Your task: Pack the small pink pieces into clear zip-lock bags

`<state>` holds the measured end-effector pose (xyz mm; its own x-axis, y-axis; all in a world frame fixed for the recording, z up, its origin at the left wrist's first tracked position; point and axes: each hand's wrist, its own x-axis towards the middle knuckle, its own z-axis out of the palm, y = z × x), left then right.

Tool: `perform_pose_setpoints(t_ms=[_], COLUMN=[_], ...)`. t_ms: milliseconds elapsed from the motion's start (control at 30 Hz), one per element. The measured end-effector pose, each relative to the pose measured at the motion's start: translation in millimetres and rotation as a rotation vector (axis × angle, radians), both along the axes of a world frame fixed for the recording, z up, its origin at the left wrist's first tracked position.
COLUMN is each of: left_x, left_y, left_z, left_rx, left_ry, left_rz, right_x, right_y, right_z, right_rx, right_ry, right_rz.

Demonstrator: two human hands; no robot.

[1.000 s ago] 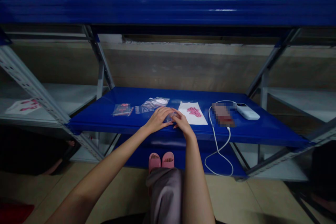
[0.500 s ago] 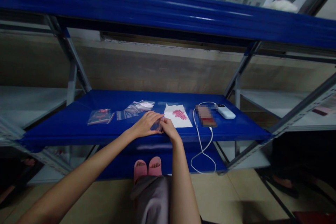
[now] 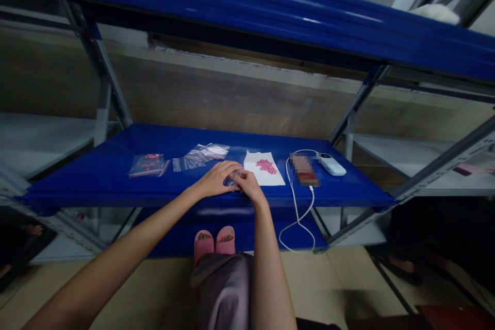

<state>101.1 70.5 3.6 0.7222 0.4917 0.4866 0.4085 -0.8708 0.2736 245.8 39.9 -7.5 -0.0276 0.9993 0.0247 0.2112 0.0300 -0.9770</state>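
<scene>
Between both hands is a small clear plastic bag (image 3: 232, 180), near the front edge of the blue shelf (image 3: 116, 188). My left hand (image 3: 217, 178) curves around the bag's left side, thumb below and fingers above. My right hand (image 3: 249, 184) pinches its right side with bent fingers. Just right of the hands, a white paper sheet (image 3: 275, 179) bears a heap of small pink pieces (image 3: 266, 166). Loose clear zip bags (image 3: 207, 152) lie behind my left hand. Farther left are filled zip bags (image 3: 149, 165) with pinkish-red pieces in them.
A phone (image 3: 304, 169), blurred out, lies right of the paper. Its white cable (image 3: 296, 211) runs to a white power bank (image 3: 332, 164) and hangs over the front edge. A blue beam (image 3: 247, 7) crosses above. People's feet show low at the right (image 3: 404, 264).
The camera view has tilted slightly. Both hands stay at the bag, and its clear plastic shows a little more between them.
</scene>
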Motion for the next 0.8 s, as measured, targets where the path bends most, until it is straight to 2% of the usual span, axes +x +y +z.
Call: perform_pose_setpoints(t_ms=[167,400,600,800], left_x=[0.0,-0.3,-0.5,-1.5], left_y=[-3.1,-6.7,-8.8,-8.6], left_z=[-0.8,2.3,4.1,1.9], left_rx=[0.061,0.054,0.056,0.113], left_ry=[-0.012,0.012,0.038,0.046], left_rz=[-0.002,0.008,0.022,0.035], right_x=[-0.5,0.0,-2.8,-2.4], right_y=[5.2,1.3,0.0,-0.1], right_z=[-6.2,1.4,5.0,5.2], right_rx=[0.003,-0.024,-0.009,0.013], right_ry=[-0.089,0.114,0.191,0.286], right_rz=[-0.137,-0.079,-0.092,-0.041])
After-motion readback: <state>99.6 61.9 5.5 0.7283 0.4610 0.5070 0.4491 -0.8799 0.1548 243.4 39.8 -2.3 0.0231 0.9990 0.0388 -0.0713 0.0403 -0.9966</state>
